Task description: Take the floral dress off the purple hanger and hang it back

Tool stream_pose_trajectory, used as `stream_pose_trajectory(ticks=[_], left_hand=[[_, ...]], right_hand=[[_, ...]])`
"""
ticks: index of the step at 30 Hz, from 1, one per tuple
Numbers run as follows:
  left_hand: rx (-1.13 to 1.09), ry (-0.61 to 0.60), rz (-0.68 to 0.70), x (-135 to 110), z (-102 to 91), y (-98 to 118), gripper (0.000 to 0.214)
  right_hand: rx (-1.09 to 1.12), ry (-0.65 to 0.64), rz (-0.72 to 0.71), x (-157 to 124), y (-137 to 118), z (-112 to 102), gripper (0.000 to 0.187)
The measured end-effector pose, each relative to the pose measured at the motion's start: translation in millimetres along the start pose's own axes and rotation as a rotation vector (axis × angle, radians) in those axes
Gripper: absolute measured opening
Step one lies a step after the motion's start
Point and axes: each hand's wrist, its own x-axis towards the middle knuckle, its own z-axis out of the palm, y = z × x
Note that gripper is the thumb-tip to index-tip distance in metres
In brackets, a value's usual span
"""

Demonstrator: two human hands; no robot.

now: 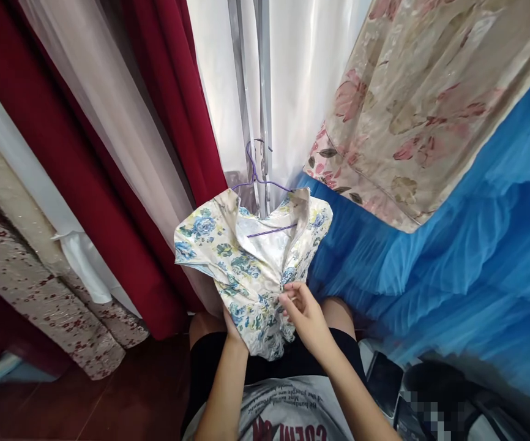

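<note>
A cream floral top [246, 269] with blue roses hangs on a thin purple hanger [254, 179]. Its front is open in a V from the neck, and its lower end is bunched over my lap. My right hand [305, 315] pinches at the bottom of the V, by what looks like the zipper pull [282, 286]; the small part is mostly covered by my fingertips. At the top's lower left side is my left hand [234, 324], holding the cloth from behind, with its fingers hidden under the fabric.
Red drapes [164, 92] and other long fabrics hang on the left. Blue ruffled tulle [407, 257] and a beige pink-flowered garment [398, 122] hang on the right. Grey straps [265, 79] run down before a white cloth [311, 73]. Dark items [384, 370] lie at lower right.
</note>
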Motion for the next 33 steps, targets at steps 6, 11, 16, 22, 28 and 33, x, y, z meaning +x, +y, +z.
stream_pose_trajectory(ticks=[6, 11, 16, 22, 28, 33], left_hand=[[0.452, 0.218, 0.201, -8, -7.4, 24, 0.065], [0.535, 0.191, 0.183, -3, -16.4, 21, 0.053], [0.852, 0.323, 0.415, 21, -62.1, 25, 0.041], [1.165, 0.471, 0.97, 4, -46.9, 5, 0.024], [1.269, -0.01, 0.736, -7, -11.8, -38, 0.015], [1.285, 0.005, 0.771, 1, -13.2, -41, 0.007]], right_hand=[[-0.103, -0.103, -0.128, 30, -8, 13, 0.026], [-0.019, -0.09, -0.087, 26, -12, 3, 0.034], [0.039, -0.024, 0.002, 19, -6, -10, 0.039], [0.055, 0.063, 0.015, 18, -1, 2, 0.037], [0.031, 0.084, -0.027, 6, 3, 16, 0.033], [-0.123, 0.128, -0.096, 3, 2, 19, 0.029]])
